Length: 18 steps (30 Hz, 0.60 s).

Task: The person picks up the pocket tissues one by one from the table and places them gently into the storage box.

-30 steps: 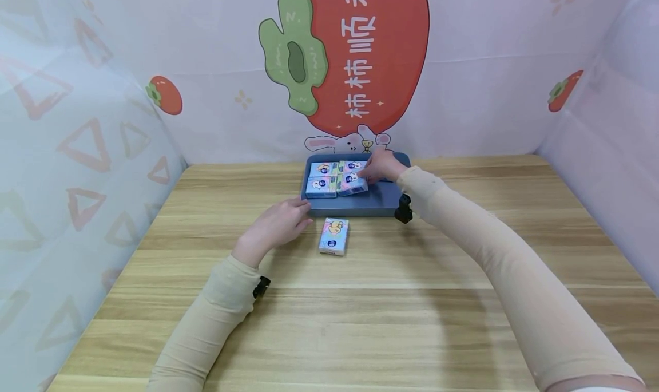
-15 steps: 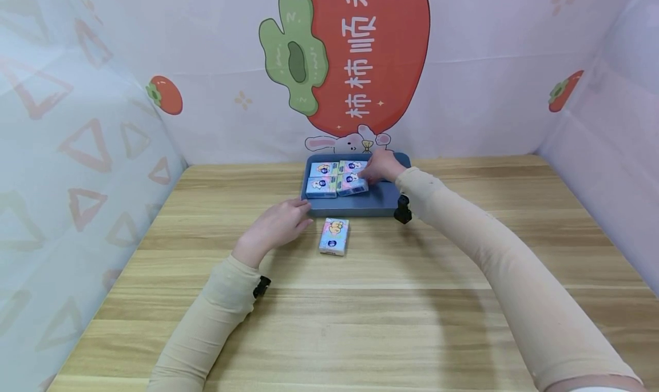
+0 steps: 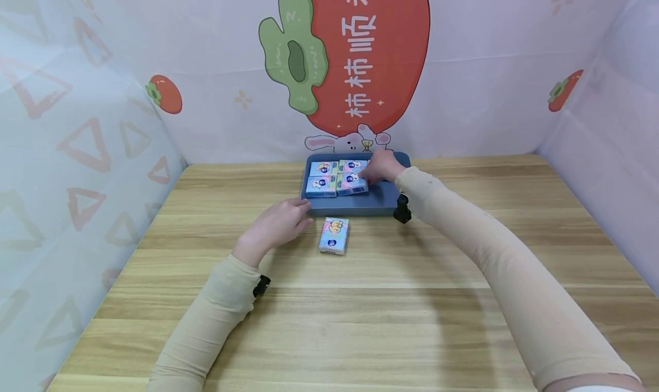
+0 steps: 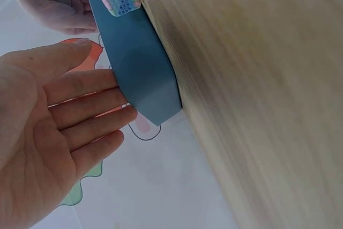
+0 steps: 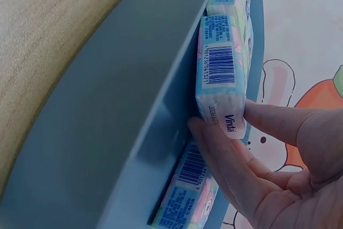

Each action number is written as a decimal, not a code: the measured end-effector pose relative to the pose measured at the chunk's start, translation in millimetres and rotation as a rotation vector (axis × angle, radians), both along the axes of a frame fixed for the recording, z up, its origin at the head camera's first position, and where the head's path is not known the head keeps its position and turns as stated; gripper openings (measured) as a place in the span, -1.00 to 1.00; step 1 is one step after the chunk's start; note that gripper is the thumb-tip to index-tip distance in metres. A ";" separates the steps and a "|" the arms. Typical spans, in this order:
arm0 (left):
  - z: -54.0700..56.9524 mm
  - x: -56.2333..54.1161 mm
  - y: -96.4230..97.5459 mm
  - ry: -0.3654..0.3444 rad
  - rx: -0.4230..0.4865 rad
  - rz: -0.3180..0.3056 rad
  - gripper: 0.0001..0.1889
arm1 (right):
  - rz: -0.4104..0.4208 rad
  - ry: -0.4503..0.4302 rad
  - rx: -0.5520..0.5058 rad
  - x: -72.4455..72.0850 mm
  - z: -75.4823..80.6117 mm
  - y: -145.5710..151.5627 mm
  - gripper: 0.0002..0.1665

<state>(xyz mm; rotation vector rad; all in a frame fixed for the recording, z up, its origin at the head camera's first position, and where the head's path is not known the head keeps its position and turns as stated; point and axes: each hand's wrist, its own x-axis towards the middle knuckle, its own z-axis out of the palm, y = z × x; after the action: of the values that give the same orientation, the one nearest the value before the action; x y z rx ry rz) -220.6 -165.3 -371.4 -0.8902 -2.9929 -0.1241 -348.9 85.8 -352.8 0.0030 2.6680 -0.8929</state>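
My right hand [image 3: 381, 167] pinches the right end of a small pack of tissues [image 5: 220, 73], with the thumb on its printed face and fingers against the white end. This pack sits slightly askew at the front of a blue-grey tray [image 3: 355, 211], beside several similar packs [image 3: 321, 186]. Another pack [image 5: 185, 202] lies in the tray below my right fingers, mostly hidden in the head view. My left hand [image 3: 278, 223] rests its extended fingertips on the tray's front left corner, palm visible in the left wrist view. One loose tissue pack [image 3: 334, 236] lies on the table before the tray.
The tray stands on a wooden table [image 3: 329, 323] near its back edge. Behind it hangs a white printed cloth [image 3: 479, 106] with a big red persimmon, and cloth walls stand at both sides. Each wrist carries a small black camera mount [image 3: 261, 286].
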 end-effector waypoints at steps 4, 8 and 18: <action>0.6 -0.2 0.0 0.003 0.003 -0.005 -0.57 | -0.016 -0.007 0.005 0.6 1.1 -0.4 -0.50; 0.3 -0.8 -0.3 0.005 0.001 -0.007 -0.57 | -0.028 -0.007 0.006 0.1 0.7 -1.0 -0.46; 0.8 0.1 0.3 0.000 -0.005 -0.001 -0.57 | -0.056 -0.037 0.000 -3.6 -2.0 -1.1 -0.38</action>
<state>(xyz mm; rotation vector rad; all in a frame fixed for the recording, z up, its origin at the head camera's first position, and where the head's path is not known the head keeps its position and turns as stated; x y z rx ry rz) -220.5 -165.1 -370.6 -0.8918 -2.9944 -0.1164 -352.5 84.7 -354.8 0.0941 2.6453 -0.9017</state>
